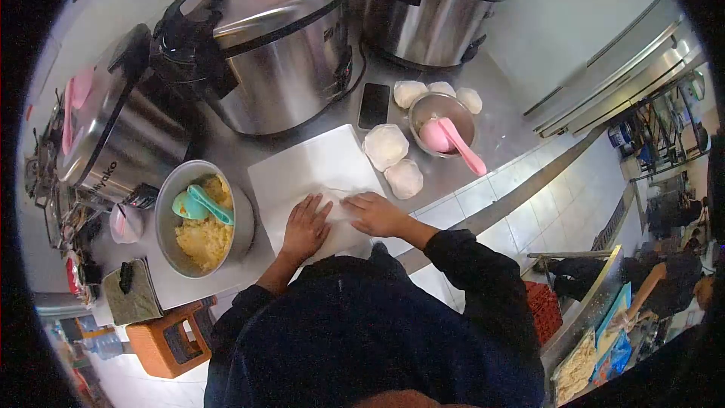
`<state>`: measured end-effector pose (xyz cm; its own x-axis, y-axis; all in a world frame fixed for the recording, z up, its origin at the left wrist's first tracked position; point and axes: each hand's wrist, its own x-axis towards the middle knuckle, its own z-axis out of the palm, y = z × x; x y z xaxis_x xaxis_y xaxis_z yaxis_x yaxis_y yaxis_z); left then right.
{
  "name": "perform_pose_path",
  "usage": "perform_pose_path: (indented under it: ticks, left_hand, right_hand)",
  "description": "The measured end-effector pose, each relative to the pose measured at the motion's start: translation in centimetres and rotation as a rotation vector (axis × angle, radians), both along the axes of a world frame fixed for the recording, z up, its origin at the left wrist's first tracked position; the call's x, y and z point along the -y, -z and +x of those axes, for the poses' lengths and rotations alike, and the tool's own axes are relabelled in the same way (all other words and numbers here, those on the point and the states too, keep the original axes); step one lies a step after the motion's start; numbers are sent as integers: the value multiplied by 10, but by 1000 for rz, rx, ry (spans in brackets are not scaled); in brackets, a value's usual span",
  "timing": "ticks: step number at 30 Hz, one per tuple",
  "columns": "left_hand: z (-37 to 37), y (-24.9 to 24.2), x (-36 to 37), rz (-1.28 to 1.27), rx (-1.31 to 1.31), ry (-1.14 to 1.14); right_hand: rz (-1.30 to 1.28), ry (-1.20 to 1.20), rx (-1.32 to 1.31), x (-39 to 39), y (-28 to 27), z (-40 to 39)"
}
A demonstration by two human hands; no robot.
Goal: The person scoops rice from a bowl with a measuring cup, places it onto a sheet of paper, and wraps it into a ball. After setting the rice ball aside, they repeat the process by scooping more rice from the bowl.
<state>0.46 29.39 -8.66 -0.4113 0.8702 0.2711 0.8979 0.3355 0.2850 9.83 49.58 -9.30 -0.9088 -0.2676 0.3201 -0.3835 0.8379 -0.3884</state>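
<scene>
White paper sheets lie on the worktop in front of me, with a crease and a loose edge between my hands. My left hand rests on the paper with its fingers spread. Opposite it, my right hand lies on the paper too, fingers stretched towards the left hand. Just beyond the right hand are white paper-wrapped parcels, one of them close to the worktop edge. Left of the paper stands a metal pot of yellow rice, with a green ladle in it.
Large steel rice cookers line the back. A steel bowl holds a pink ladle; a black phone lies beside more parcels. An orange stool stands below left. At right, another person is near a tray.
</scene>
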Motion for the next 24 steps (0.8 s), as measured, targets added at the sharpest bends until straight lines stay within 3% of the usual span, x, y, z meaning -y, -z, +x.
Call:
perform_pose_path:
  ticks: [3,6,9,12,18,21,24]
  left_hand:
    - [1,-1,1,34,15,0]
    - [1,-3,1,18,2,3]
    - [1,-4,3,19,10,6]
    - [2,-5,2,24,34,-12]
    - [1,-3,7,134,161,-20]
    - [-12,1,15,144,471,-205]
    - [-35,-12,20,74,196,-409]
  right_hand:
    - [145,-115,-23,-15,14,-6]
    - [17,-130,98,-18,22,-21]
    - [-174,16,403,-21,14,-43]
    - [-213,9,468,-26,11,-72]
    - [83,93,654,-13,7,-99]
    - [217,129,711,-5,14,-107]
    - [242,92,747,-7,27,-113]
